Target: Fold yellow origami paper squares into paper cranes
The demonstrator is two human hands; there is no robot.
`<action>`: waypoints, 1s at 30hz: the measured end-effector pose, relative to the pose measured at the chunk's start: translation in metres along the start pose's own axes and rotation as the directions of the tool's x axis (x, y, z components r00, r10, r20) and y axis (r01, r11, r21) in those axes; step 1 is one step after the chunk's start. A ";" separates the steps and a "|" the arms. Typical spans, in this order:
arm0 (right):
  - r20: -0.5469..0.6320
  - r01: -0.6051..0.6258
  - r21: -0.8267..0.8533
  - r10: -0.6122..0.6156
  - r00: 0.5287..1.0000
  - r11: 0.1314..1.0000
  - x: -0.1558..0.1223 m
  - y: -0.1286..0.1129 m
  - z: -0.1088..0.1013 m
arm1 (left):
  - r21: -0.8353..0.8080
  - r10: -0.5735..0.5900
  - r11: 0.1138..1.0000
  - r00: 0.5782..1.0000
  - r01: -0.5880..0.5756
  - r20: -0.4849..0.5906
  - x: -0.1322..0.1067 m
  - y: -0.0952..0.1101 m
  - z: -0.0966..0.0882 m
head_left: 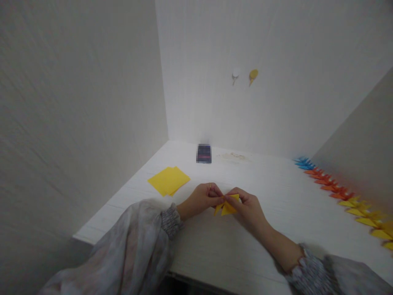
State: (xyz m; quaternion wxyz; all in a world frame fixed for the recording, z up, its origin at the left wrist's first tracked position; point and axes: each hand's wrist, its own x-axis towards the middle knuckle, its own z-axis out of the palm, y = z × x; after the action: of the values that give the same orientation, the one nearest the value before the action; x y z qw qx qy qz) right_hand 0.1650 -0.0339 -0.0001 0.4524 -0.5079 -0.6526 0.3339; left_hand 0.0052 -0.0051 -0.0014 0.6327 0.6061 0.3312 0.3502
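Observation:
Between both hands, just above the white table, is a small piece of folded yellow paper [229,207] with pointed flaps hanging down. My left hand [206,196] pinches it from the left, thumb and fingers closed, a ring on one finger. From the right, my right hand [247,203] pinches the same paper, its thumb lying over the folded part. The fingertips of the two hands meet at the top of the fold and hide some of it. Left of my hands, flat yellow paper sheets [167,180] lie overlapping on the table.
Along the right side runs a row of folded paper cranes [331,186], blue, then orange-red, then yellow. A small dark blurred object [204,154] sits near the back wall. Two hooks, one white [235,75], one yellow [253,75], are on that wall. The white table [215,254] ends in front.

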 end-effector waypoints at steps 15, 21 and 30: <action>-0.101 0.133 -0.003 -0.133 0.986 0.991 0.001 -0.003 0.003 | 0.091 0.132 0.988 0.989 -0.126 -0.064 0.001 0.000 0.000; -0.171 0.102 0.096 -0.084 0.982 0.990 0.001 0.002 0.006 | 0.087 0.146 0.986 0.987 -0.140 -0.065 -0.001 0.005 0.002; -0.043 -0.088 0.488 0.124 0.991 0.868 0.002 0.000 0.008 | 0.092 0.172 0.982 0.983 -0.165 -0.071 -0.004 0.009 0.003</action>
State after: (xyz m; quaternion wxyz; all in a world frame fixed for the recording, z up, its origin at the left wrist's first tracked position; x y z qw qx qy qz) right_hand 0.1573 -0.0318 -0.0024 0.5696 -0.4251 -0.5023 0.4925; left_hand 0.0057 -0.0099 0.0077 0.5605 0.6443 0.3182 0.4117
